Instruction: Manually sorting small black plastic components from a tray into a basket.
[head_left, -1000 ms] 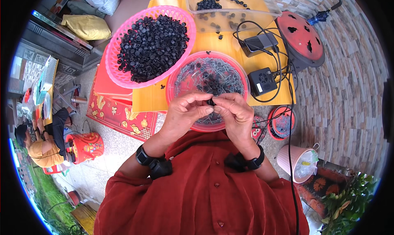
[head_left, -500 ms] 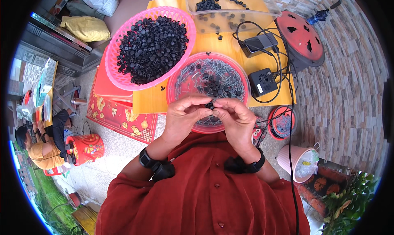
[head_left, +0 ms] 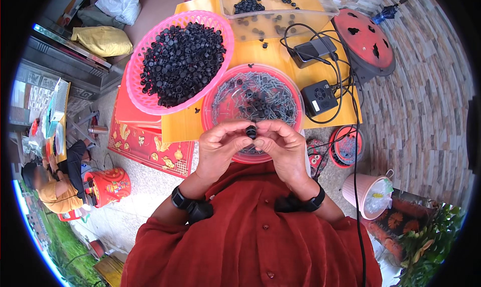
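A small round black plastic cap point(head_left: 251, 132) sits between the fingertips of both hands, over the near side of the red-rimmed tub. My left hand point(head_left: 219, 145) pinches it from the left with thumb and forefinger. From the other side, the fingertips of my right hand point(head_left: 284, 147) close against it; whether they hold a screw too is hidden. Beneath the hands, the round tub point(head_left: 299, 94) contains many grey screws point(head_left: 273, 86) and a heap of small black pieces point(head_left: 258, 104) in its middle.
A pink basket point(head_left: 138, 94) full of black caps stands at the left of the yellow table point(head_left: 180, 129). Behind is a clear bin point(head_left: 280, 16) with black caps. Cables trail from black power boxes point(head_left: 320, 97) at right. Another person point(head_left: 60, 186) sits far left.
The fingers have shifted slightly left and apart, so the black cap shows more plainly between them. The whole view has tilted a little.
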A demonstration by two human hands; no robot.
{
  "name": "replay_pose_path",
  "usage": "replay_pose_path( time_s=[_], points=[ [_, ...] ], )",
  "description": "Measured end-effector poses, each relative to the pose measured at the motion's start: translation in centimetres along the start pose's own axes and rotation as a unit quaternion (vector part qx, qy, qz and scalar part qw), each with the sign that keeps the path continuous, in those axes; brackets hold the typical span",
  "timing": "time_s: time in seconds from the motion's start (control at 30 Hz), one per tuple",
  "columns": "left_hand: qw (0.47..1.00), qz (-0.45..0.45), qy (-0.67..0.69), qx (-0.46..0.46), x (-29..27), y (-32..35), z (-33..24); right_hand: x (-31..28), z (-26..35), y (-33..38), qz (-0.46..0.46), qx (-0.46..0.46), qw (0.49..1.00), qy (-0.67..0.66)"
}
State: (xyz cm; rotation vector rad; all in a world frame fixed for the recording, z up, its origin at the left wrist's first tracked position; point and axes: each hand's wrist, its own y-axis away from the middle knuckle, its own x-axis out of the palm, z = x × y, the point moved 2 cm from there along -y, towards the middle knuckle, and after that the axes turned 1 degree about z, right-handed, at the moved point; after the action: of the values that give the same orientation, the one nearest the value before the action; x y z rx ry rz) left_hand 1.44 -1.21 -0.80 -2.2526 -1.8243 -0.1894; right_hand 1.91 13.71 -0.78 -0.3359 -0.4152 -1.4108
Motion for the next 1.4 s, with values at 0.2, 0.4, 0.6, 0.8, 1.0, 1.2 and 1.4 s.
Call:
replay_pose_path(
  time_s=[0.2, 0.4, 0.6, 0.8, 1.0, 1.2, 1.4],
  points=[
    [0.998, 0.007, 0.06, 0.021, 0.1, 0.2, 0.2, 0.4, -0.1, 0.1, 0.018, -0.028, 0.999, -0.006],
    [0.997, -0.002, 0.068, 0.026, 0.3, 0.4, 0.4, 0.7, -0.4, 0.1, 0.008, -0.083, 0.996, 0.007],
    [0.997, -0.007, 0.07, 0.025, 0.2, 0.4, 0.7, 0.9, 0.0, 0.2, 0.003, -0.105, 0.993, 0.051],
    [0.995, -0.01, 0.097, 0.033, 0.4, 0.5, 0.9, 0.9, 0.0, 0.3, 0.003, -0.113, 0.991, 0.064],
    [0.998, -0.002, 0.051, 0.038, 0.6, 0.7, 0.3, 0.8, -0.3, 0.2, 0.009, -0.103, 0.994, 0.029],
    [0.999, 0.003, -0.007, 0.041, 0.7, 0.7, -0.1, 0.5, -0.7, 0.3, 0.002, -0.032, 0.999, -0.019],
    [0.999, -0.003, 0.016, 0.04, 1.3, 0.8, -0.4, 0.6, -1.0, 0.3, -0.021, 0.018, 0.998, -0.062]
  ],
)
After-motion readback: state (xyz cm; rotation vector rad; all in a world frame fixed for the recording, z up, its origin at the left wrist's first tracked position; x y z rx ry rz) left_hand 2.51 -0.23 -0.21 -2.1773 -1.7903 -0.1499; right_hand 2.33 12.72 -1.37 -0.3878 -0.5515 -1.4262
